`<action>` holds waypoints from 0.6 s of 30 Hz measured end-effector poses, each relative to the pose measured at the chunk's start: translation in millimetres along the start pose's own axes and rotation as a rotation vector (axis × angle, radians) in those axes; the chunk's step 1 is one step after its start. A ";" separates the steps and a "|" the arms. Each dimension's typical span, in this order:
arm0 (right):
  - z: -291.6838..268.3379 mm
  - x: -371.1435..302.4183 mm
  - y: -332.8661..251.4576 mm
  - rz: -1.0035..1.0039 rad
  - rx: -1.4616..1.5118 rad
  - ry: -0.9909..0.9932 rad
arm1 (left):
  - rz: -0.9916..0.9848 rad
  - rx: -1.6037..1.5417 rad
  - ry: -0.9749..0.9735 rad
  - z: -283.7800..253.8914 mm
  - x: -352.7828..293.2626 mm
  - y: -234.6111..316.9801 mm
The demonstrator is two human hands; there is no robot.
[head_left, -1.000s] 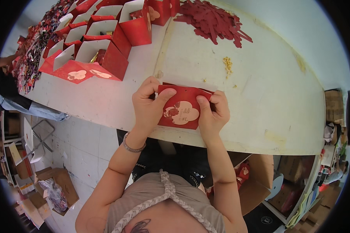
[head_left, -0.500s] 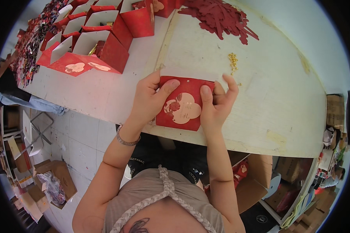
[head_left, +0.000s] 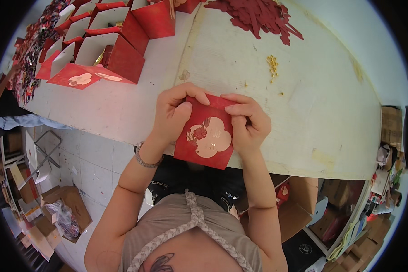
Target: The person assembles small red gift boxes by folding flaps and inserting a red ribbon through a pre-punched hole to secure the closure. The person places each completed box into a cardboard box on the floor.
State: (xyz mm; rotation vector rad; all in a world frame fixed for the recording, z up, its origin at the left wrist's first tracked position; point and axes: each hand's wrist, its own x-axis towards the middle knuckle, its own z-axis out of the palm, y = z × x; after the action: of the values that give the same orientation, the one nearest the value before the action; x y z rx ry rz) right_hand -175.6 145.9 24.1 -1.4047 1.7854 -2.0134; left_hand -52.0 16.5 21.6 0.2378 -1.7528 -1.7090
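Between my hands, at the table's front edge, is a red paper gift box [head_left: 183, 147] with a pale pink flower-shaped panel and a printed rose. My left hand [head_left: 174, 109] grips its upper left corner, thumb on the front face and fingers curled over the top edge. My right hand [head_left: 251, 122] pinches the upper right corner, its fingers bent over the top. Just beyond lie small gold fasteners [head_left: 272, 68], most in a loose heap and a few apart. Fingers cover part of the box's top edge.
Several open red gift boxes [head_left: 136, 59] stand at the far left, with some wrapped items inside. A pile of dark red cutout strips [head_left: 263, 20] lies at the back of the white table [head_left: 321, 118]. Below the table, an open cardboard carton [head_left: 299, 204] sits at right.
Both hands have shifted from holding the box's sides to bending their fingers over its top edge. The box has moved slightly nearer to me and its lower end hangs lower.
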 end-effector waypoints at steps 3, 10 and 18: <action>-0.5 -3.5 6.4 -0.081 0.023 0.005 | -0.160 -0.009 0.012 3.9 -3.4 11.6; 5.4 -5.0 -27.4 0.445 0.163 -0.067 | -0.153 0.052 0.023 -4.4 -2.1 44.3; 21.5 6.6 -20.6 -0.336 -0.640 0.181 | 0.180 0.850 0.221 24.0 -0.5 44.5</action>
State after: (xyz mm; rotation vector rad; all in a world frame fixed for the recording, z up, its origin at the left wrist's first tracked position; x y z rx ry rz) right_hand -155.1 132.4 42.3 -1.8352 2.5848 -1.8278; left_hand -51.2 42.0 65.2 0.5868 -2.1487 -0.6990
